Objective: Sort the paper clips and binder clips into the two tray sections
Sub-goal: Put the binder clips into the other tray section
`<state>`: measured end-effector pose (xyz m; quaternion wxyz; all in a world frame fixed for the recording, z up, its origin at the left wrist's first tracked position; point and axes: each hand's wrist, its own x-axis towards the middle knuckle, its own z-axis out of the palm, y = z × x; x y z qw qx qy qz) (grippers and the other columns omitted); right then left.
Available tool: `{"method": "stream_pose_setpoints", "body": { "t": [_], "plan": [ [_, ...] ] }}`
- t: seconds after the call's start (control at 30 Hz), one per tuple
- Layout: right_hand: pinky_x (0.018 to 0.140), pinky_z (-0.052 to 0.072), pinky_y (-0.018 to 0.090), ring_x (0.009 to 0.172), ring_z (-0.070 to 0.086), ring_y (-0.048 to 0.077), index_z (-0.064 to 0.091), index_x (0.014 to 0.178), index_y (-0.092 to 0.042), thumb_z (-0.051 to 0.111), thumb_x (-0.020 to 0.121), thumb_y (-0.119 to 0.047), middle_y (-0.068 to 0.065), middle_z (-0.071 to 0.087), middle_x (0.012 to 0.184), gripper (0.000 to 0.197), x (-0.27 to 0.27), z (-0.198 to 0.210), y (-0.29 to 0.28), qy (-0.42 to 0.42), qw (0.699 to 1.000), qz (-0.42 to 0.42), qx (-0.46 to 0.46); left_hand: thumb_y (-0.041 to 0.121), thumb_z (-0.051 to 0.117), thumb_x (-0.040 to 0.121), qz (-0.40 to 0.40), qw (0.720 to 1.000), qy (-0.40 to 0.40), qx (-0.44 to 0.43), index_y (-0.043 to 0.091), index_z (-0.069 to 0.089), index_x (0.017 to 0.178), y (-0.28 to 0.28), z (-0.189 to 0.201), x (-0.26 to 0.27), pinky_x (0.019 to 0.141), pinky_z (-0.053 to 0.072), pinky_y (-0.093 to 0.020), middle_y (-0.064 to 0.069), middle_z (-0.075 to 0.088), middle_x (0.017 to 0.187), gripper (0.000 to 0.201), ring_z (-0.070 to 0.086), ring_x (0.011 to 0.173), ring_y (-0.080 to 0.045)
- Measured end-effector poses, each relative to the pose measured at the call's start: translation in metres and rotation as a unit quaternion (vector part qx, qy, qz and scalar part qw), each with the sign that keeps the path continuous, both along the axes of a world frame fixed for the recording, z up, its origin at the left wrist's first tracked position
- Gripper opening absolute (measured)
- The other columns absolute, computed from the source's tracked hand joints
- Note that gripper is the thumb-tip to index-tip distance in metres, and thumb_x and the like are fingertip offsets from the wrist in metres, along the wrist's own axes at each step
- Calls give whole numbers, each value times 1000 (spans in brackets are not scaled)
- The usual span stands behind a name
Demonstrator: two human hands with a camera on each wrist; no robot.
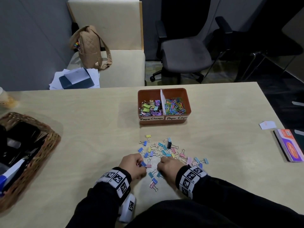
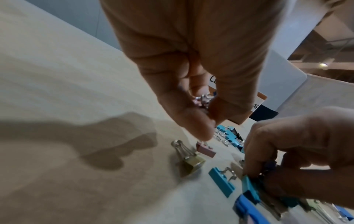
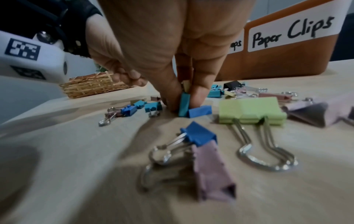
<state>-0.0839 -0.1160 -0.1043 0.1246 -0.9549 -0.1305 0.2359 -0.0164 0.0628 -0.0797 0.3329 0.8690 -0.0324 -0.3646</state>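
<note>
Both hands are working the near edge of the pile: the right hand (image 3: 178,91) is pinching a teal binder clip (image 3: 184,104) standing on end, long axis upright, while the left hand (image 2: 191,84) is clutching gathered clips, likely to carry several at once. Loose binder clips (image 1: 164,150) are lying scattered on the counter (image 1: 82,145), handles pointing all ways. Farther off, the tray (image 1: 164,122) is already holding clamps left, paper clips (image 1: 175,106) right.

Both forearms extend forward over the table, each in a dark sleeve with a marker-patterned wrist band. The left hand (image 1: 131,163) is held knuckles-up, its fingers (image 2: 193,119) curled downward with thumb and fingertips drawn together around small clips. The right hand (image 1: 170,165) is likewise curled, its fingertips (image 3: 172,98) pressed to the surface and pinching a teal binder clip (image 3: 184,104) upright.
</note>
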Motion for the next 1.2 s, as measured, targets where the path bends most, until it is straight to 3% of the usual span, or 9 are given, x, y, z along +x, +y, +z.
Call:
{"method": "stream_pose_setpoints", "body": {
  "t": [0.13,0.3,0.43,0.53,0.7,0.8,0.93,1.1,1.2],
  "plan": [
    [76,49,25,88,53,17,61,95,-15,61,85,-1,-3,51,96,17,4,7,-6,22,997,-68,40,4,74,71,12,1000,13,1,-1,61,84,8,-3,0,52,54,-29,-19,70,76,19,61,49,-16],
    [83,51,25,88,60,14,67,92,-11,52,88,1,-3,64,95,20,23,46,-17,40,974,-180,130,14,75,70,-22,1000,-18,11,18,66,76,12,-11,-3,66,54,-28,-4,69,77,11,60,64,-12],
    [78,51,22,85,63,14,62,82,-19,56,85,3,-3,68,92,23,31,49,-21,25,956,-238,170,26,72,74,-120,986,-87,76,29,60,99,7,-14,-10,75,42,-16,7,50,96,28,52,85,-8],
    [70,44,13,79,59,12,64,83,-17,58,81,5,-5,64,85,23,34,47,-23,12,949,-256,182,31,70,79,-159,977,-110,87,28,58,113,2,-15,-14,81,42,-18,5,42,101,36,50,90,-11],
    [57,39,2,58,54,-8,66,82,-16,58,85,6,-9,61,69,23,49,69,-20,-31,907,-323,267,22,61,85,-198,964,-127,125,22,58,112,-9,-16,-17,83,49,-27,-2,47,108,27,58,94,-21],
    [59,46,9,70,60,2,62,83,-25,61,88,0,-9,62,80,26,78,94,-19,-46,889,-341,302,18,58,84,-205,959,-121,151,19,53,112,-15,-15,-19,80,51,-30,-5,44,110,28,59,92,-25],
    [75,55,24,90,62,13,64,92,-24,61,89,-3,-5,63,98,21,130,118,-22,-88,860,-384,324,16,56,86,-202,955,-110,185,15,45,123,-17,-14,-19,87,51,-32,-9,42,119,39,59,101,-26],
    [76,56,29,87,64,15,68,104,-25,59,89,-1,-8,65,96,29,167,121,-28,-113,854,-405,307,15,57,84,-198,955,-118,184,14,48,115,-9,-14,-17,82,52,-29,-8,43,115,32,60,95,-25],
    [67,53,21,82,61,12,67,110,-31,56,91,-2,-7,64,108,37,164,118,-31,-97,864,-393,298,18,57,85,-207,954,-121,180,14,50,110,-6,-15,-16,82,51,-29,-6,48,110,26,58,96,-24]
  ]
}}
